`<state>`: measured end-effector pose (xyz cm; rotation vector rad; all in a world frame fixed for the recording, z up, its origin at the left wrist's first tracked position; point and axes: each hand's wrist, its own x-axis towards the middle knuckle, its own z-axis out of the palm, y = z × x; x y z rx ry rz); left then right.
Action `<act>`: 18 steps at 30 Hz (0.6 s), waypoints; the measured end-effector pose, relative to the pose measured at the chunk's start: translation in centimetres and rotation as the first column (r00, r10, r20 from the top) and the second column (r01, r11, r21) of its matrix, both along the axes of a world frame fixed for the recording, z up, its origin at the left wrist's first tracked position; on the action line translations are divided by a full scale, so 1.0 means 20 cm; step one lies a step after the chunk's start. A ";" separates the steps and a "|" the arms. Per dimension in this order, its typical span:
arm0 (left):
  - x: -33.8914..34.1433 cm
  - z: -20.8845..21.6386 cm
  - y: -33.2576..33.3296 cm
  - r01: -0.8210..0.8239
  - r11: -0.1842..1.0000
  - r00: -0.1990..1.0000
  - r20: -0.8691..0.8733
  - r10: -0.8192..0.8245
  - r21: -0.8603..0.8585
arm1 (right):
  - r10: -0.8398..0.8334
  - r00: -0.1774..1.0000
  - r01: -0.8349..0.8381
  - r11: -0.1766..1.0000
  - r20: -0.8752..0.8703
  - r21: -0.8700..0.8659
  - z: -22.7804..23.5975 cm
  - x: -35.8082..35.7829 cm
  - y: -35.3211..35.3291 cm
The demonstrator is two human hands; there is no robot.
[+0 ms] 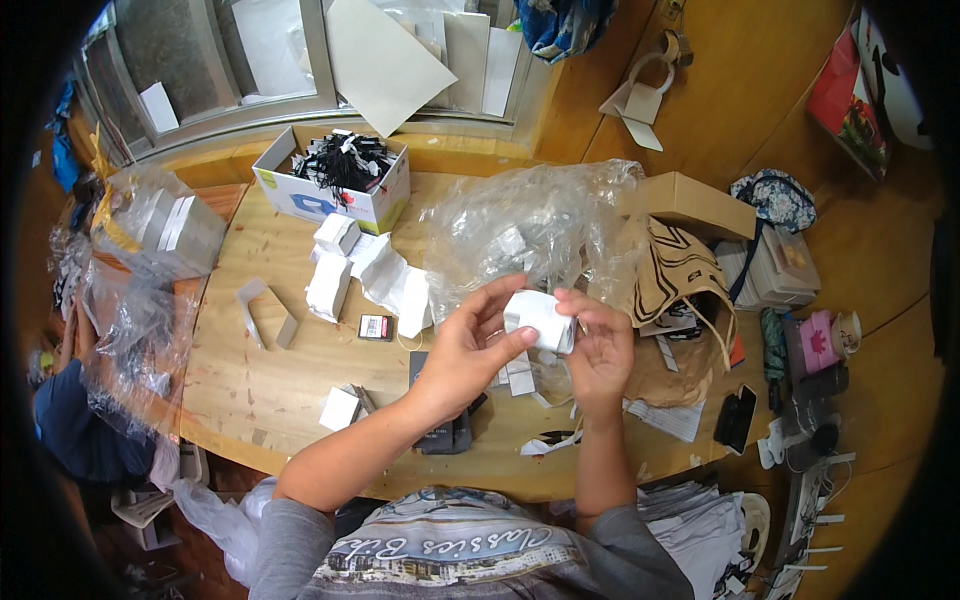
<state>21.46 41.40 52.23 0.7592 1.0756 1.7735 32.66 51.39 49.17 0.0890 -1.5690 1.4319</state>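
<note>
Both hands are raised over the middle of the wooden table (240, 400), closed on one small white box (540, 318). My left hand (478, 335) grips it from the left, its thumb pressed on the front. From the right, my right hand (600, 345) holds the box's other side with bent fingers. Just beyond my hands lies a clear plastic bag (530, 220) with pale items inside. Below them are several small white pieces (518, 375) and dark flat cards (445, 436), partly hidden by my left forearm.
A white carton (330, 195) full of black corded items stands at the back left. Near it are crumpled white paper (390, 280) and white boxes (328, 287). A patterned bag (685, 270) and a brown cardboard box (697, 205) stand right. Another person's arm shows far left.
</note>
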 end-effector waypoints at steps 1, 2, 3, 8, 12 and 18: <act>0.00 -0.01 -0.01 0.016 0.999 0.999 0.027 -0.017 0.030 | -0.003 1.000 0.003 1.000 0.001 0.018 0.01 0.01 -0.02; -0.01 -0.03 -0.02 0.031 0.998 0.998 0.054 -0.035 0.061 | -0.007 1.000 0.007 0.999 0.003 0.036 0.01 0.02 -0.04; -0.02 -0.04 -0.03 0.045 0.995 0.995 0.080 -0.053 0.093 | -0.010 1.000 0.010 0.998 0.004 0.056 0.01 0.04 -0.06; 0.00 -0.08 -0.07 0.049 0.973 0.999 0.005 -0.052 0.227 | 0.058 0.998 -0.057 0.998 0.039 -0.013 0.04 0.09 -0.11; 0.02 -0.06 -0.10 0.062 0.972 0.998 -0.018 -0.059 0.229 | 0.087 0.996 -0.087 0.994 0.002 -0.060 0.03 0.11 -0.11; 0.03 -0.04 -0.14 0.146 0.989 0.989 -0.043 -0.144 0.037 | 0.085 0.996 -0.079 0.987 0.032 -0.140 0.05 0.14 -0.15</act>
